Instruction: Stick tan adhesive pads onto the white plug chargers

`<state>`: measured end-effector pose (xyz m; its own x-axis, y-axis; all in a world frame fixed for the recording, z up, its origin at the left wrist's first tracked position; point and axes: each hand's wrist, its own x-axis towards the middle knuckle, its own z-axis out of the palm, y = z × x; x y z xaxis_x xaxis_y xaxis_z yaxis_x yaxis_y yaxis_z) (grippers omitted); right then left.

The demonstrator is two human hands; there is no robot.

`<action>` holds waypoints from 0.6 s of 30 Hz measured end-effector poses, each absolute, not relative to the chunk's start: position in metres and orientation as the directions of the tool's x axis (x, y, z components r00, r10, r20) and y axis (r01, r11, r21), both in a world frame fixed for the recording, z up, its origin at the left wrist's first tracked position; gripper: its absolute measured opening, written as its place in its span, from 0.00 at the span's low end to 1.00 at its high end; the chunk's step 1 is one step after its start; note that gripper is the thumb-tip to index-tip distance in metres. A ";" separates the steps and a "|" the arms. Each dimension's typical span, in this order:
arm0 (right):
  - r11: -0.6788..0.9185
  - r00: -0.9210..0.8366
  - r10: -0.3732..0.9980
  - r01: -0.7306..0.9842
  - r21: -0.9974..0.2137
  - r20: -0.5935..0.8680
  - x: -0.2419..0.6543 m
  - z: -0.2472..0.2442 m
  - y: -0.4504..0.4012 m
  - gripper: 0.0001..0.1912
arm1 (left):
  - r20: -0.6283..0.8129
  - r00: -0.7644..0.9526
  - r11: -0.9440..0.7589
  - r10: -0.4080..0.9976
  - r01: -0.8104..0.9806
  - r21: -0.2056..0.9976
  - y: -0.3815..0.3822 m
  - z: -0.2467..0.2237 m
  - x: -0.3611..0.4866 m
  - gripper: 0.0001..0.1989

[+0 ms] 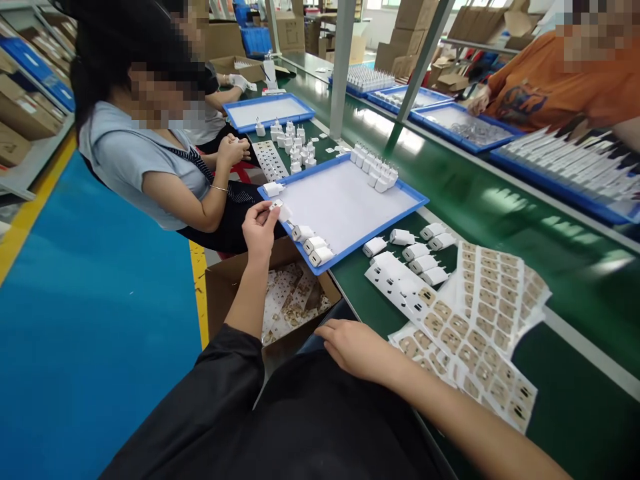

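Observation:
My left hand (260, 230) pinches a white plug charger (283, 211) at the near-left edge of a blue-rimmed tray (373, 251). More white chargers (311, 245) lie along that edge, and one lies at the left corner. Upright chargers (374, 165) stand in rows at the tray's far side. Down at my lap, by the table edge, my right hand (350, 343) rests with fingers stretched out and holds nothing. Loose chargers (417, 253) lie on the green table, beside sticker sheets (465, 333) with tan label pieces and dark slots.
An open cardboard box (295, 303) with used sheets sits below the tray. A co-worker (165, 160) on my left holds something small near another charger group (295, 143). Metal posts (343, 67) rise from the table. Across it, a person in orange (545, 87) sits behind trays (467, 127).

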<state>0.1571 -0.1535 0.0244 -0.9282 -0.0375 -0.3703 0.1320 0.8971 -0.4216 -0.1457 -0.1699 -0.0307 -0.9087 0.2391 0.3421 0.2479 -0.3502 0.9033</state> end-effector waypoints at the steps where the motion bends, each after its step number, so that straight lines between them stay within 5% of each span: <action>1: 0.890 -0.929 -0.028 0.144 -0.433 -0.368 0.160 0.025 -0.152 0.19 | 0.340 -0.916 -0.368 0.212 0.247 0.896 -0.167 -0.029 -0.150 0.23; 11: 0.845 -0.965 0.044 0.175 -0.506 -0.259 0.155 0.045 -0.134 0.17 | 0.297 -0.933 -0.434 0.205 0.185 0.881 -0.167 -0.039 -0.150 0.23; 18: 0.820 -0.916 0.384 0.397 -0.413 -0.118 0.044 0.062 -0.066 0.18 | 0.200 -0.958 -0.492 0.203 0.077 0.867 -0.191 -0.045 -0.139 0.24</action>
<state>0.0436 -0.0659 0.0618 -0.9159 0.3837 -0.1182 0.3967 0.8199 -0.4128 -0.1391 -0.1908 -0.0449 -0.9585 0.2031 0.2003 0.0770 -0.4918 0.8673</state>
